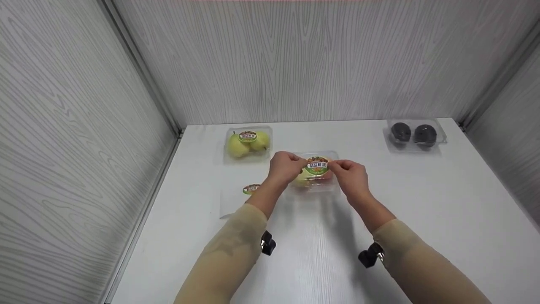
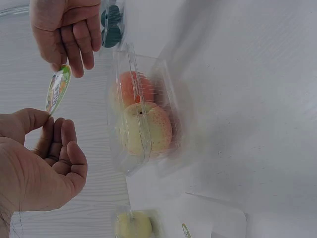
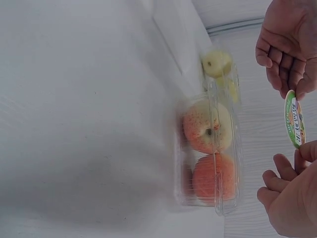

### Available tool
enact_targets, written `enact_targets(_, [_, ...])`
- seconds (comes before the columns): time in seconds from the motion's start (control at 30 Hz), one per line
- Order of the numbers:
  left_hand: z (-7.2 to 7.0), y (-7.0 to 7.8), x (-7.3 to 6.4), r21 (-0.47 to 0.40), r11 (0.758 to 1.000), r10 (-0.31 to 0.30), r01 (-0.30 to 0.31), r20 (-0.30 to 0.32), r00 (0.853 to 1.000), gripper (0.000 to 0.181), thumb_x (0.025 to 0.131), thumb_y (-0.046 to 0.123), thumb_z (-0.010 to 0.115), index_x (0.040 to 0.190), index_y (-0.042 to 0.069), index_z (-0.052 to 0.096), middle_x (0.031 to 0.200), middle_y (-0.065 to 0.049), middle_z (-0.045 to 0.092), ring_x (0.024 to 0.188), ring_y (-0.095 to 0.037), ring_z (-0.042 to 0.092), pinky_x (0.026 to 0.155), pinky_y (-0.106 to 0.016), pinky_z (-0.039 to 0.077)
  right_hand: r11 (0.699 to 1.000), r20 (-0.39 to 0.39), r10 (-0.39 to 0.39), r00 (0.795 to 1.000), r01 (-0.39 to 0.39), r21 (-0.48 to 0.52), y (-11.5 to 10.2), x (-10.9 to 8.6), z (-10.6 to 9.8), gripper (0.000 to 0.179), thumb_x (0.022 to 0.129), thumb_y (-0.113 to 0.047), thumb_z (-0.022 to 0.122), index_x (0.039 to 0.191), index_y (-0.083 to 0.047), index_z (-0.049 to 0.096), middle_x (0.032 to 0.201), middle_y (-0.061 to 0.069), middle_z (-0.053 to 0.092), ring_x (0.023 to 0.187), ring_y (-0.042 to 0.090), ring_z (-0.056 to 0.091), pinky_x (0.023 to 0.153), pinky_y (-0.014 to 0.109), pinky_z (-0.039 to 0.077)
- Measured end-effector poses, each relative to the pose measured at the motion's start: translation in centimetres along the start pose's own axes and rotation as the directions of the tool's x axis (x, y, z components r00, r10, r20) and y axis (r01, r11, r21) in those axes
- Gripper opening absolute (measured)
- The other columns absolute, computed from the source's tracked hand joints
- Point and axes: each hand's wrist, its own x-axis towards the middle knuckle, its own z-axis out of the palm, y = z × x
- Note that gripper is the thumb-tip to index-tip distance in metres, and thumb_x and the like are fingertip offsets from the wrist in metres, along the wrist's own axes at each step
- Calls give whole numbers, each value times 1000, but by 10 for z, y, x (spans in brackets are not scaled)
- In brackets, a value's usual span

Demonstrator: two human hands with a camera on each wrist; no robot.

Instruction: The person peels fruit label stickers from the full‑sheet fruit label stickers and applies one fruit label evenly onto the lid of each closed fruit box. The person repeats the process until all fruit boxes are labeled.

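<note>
An oval label sticker [image 1: 317, 165] with green, white and red print is stretched between both hands. My left hand [image 1: 288, 168] pinches its left edge between thumb and forefinger. The opposite edge is pinched by my right hand [image 1: 350, 176]. Beneath the sticker stands a closed clear plastic box [image 1: 316, 185] on the table. Two peaches [image 2: 148, 128], one yellowish and one redder, sit side by side inside it. In both wrist views the sticker hangs apart from the box, above its lid.
Back left is a clear box of yellow-green pears [image 1: 239, 146] bearing a similar oval sticker. A white sheet [image 1: 230, 202] with another sticker on it lies partly under the left forearm. At the back right, a clear box holds two dark round fruits [image 1: 425, 135]. Grey panels enclose the table.
</note>
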Motion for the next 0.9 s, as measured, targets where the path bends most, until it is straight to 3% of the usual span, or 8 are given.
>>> enact_targets(0.27, [3,4,4,109,994,21,-17,-34,999,17,98,21,75,98,6,81,99,-3,76,86,-15,65,71,-28,52,999,-46,1,999,-4,-49,-2,4,3,35,104,-28,66,122,1,73,124,16,70,116,26,61,100,41,49])
enact_targets(0.47, [8,3,6,130,992,5,3,-55,998,19,98,23,76,102,5,81,105,-4,77,94,-18,69,78,-29,55,995,-62,6,998,-12,-100,0,6,3,36,104,-30,65,122,0,73,123,16,71,115,27,62,98,41,50])
enact_targets(0.67, [13,-3,7,147,989,5,5,-64,998,19,98,26,76,100,8,81,99,-2,77,95,-18,70,84,-34,56,990,-58,15,998,-23,-141,3,4,4,37,105,-31,64,124,-1,73,126,16,71,119,27,63,100,42,50])
enact_targets(0.8, [16,-9,5,187,981,56,-41,-79,995,18,99,28,75,95,11,80,91,1,75,87,-16,68,80,-34,55,987,-64,4,998,-14,-159,5,4,6,36,105,-30,63,123,0,73,131,17,70,127,29,60,107,45,48])
enact_targets(0.9, [20,-14,3,256,961,135,-107,-92,987,17,99,27,73,93,11,77,88,1,73,83,-17,66,77,-36,54,981,-75,-19,997,4,-192,6,4,8,35,104,-29,63,122,0,73,134,16,69,129,29,58,109,45,47])
